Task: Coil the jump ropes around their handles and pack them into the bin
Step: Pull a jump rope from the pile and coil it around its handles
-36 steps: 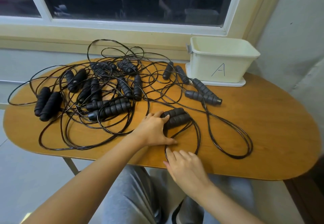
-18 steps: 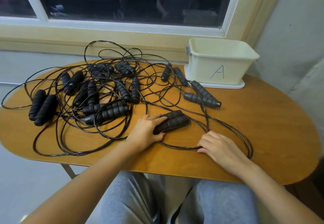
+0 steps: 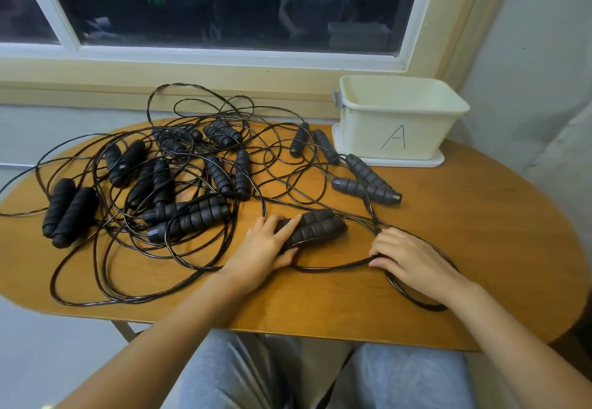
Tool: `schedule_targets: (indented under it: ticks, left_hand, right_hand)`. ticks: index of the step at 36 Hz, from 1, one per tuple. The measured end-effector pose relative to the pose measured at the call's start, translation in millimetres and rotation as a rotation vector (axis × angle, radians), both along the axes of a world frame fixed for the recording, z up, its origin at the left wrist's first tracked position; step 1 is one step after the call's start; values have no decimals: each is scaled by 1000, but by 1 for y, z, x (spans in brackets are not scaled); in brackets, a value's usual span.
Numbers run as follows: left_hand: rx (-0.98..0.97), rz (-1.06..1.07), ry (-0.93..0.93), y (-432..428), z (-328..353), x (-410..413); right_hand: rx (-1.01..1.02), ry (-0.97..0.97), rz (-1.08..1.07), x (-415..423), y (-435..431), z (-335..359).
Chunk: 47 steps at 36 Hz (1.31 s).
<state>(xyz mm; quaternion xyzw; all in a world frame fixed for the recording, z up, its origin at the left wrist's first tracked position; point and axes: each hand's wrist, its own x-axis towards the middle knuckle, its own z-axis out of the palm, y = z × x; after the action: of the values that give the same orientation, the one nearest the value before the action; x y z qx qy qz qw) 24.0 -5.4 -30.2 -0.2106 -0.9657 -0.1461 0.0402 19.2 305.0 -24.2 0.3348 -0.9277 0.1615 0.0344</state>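
Several black jump ropes (image 3: pixel 179 203) lie tangled over the left and middle of the wooden table (image 3: pixel 480 232). My left hand (image 3: pixel 266 248) grips a pair of black foam handles (image 3: pixel 317 227) lying side by side near the front middle. From those handles a thin black cord (image 3: pixel 333 267) runs right to my right hand (image 3: pixel 407 256), whose curled fingers hold it against the table. The cord loops on behind my right wrist. A cream bin (image 3: pixel 400 120) marked "A" stands empty at the back right.
The bin sits on a white lid by the window sill. Another handle pair (image 3: pixel 368 182) lies just in front of the bin. Bare tabletop shows at the right. Cords hang over the table's left edge.
My right hand has moved right from the table's front edge and taken hold of the cord. My left hand has closed round the handle pair.
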Motion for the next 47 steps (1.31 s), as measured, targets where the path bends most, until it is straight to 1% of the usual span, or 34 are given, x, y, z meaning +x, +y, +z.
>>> schedule_targets:
  ticks: [4,6,8,10,12,14,17,20,22,26,28,30,31,34,37,39,41,43,47]
  left_hand:
    - [109,-92,222,-8,20,-3]
    - [107,-155,293,-12,33,-3]
    - [75,-227,325,-14,46,0]
    - [15,-306,366,-14,57,3]
    - [-67,-375,416,-10,66,7]
    - [-140,-403,448,-5,71,13]
    - [-219,-386,490,3,74,21]
    - [-270,-350,517,5,66,21]
    - [-289,-286,507,6,59,18]
    - [-299,-143,485,7,50,11]
    - [-266,-86,457,8,49,6]
    - [-229,-26,438,7,52,3]
    - [-214,6,435,6,54,2]
    - [-163,75,397,7,63,3]
    - [-72,136,274,15,70,3]
    - [18,164,223,19,72,1]
    - [118,162,184,20,74,1]
    - [232,122,136,21,75,2]
    - [408,23,40,20,80,8]
  right_hand:
    - [-71,-75,-44,-14,1,12]
    - [-118,-107,-65,-24,1,19]
    - [-122,-152,-106,-35,1,26]
    - [-141,-237,-184,-44,-3,37]
    - [-218,-287,-244,-51,-11,50]
    - [-279,-301,-254,-59,-23,65]
    - [-352,-331,-277,-67,-45,87]
    - [-373,-293,-310,-72,-62,101]
    - [-402,-286,-317,-67,-73,110]
    - [-458,-346,-260,-37,-93,123]
    - [-423,-327,-228,-19,-102,121]
    - [-376,-271,-224,0,-109,113]
    - [-383,-242,-232,7,-109,107]
    - [-498,-247,-251,25,-109,89]
    - [-602,-316,-280,37,-110,71]
    - [-689,-385,-288,39,-109,64]
    - [-771,-489,-292,38,-106,61]
    - [-814,-554,-306,33,-103,62]
    - [-821,-524,-317,25,-104,62]
